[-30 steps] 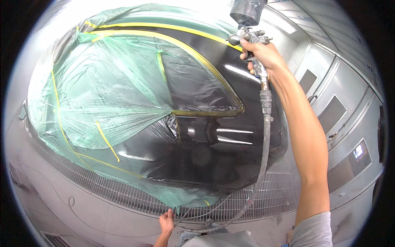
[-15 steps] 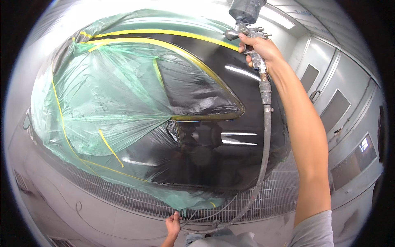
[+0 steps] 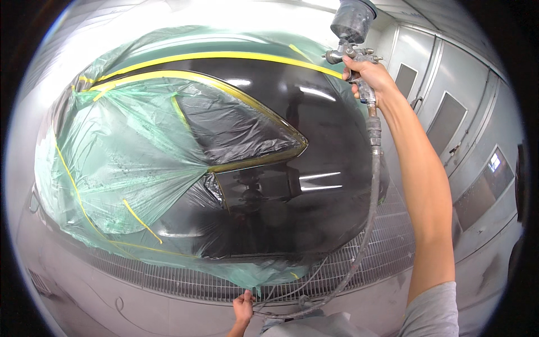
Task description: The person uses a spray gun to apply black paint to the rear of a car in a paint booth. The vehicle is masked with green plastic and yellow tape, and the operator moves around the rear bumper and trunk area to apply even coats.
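Note:
High on the right, my right hand (image 3: 373,78) is wrapped round the handle of a spray gun (image 3: 349,51) with a dark cup on top. Its nozzle points left, above the glossy black car body (image 3: 269,208). From the handle a grey air hose (image 3: 373,196) curves down and back toward my left hand (image 3: 243,307). That hand is closed at the lower edge, where the hose ends up, just below the green masking film (image 3: 123,146). Yellow tape (image 3: 224,55) edges the film along the roof and the side window.
Under the car runs a metal floor grating (image 3: 185,283). Grey booth doors (image 3: 449,123) with small windows stand on the right. A thin cable (image 3: 119,306) lies on the floor at lower left. Bright light washes out the upper left.
The car has shifted left in the picture, showing more of its black rear part. My right hand and the spray gun sit slightly further right and lower. My left hand stays closed.

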Tool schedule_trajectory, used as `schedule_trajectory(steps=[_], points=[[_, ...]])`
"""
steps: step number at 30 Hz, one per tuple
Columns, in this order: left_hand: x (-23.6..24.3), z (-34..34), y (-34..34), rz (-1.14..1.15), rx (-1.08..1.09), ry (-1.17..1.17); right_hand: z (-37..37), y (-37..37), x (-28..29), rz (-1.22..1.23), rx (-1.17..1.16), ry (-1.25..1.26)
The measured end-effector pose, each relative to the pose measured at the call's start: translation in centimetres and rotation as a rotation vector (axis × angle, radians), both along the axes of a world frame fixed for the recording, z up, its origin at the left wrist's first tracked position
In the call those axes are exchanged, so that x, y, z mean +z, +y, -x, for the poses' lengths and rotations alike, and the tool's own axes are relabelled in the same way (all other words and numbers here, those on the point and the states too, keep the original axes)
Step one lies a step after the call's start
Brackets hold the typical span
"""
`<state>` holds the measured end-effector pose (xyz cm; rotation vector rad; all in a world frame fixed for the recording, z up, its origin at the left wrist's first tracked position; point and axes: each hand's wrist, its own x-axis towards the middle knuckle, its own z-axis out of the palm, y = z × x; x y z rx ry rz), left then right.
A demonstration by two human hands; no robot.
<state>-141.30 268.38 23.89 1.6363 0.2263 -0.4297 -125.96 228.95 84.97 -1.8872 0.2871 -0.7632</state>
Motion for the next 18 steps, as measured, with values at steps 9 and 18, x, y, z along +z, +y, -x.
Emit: schedule_trajectory(steps=[9,18], points=[[-1.7,0.5,-1.5,-0.036,-0.029,-0.042,3.2,-5.2,-1.2,-0.047,-0.082,0.015],[-1.9,1.3,-2.5,-0.043,-0.067,0.007,6.8,-10.7,-3.3,-0.131,-0.147,-0.014]])
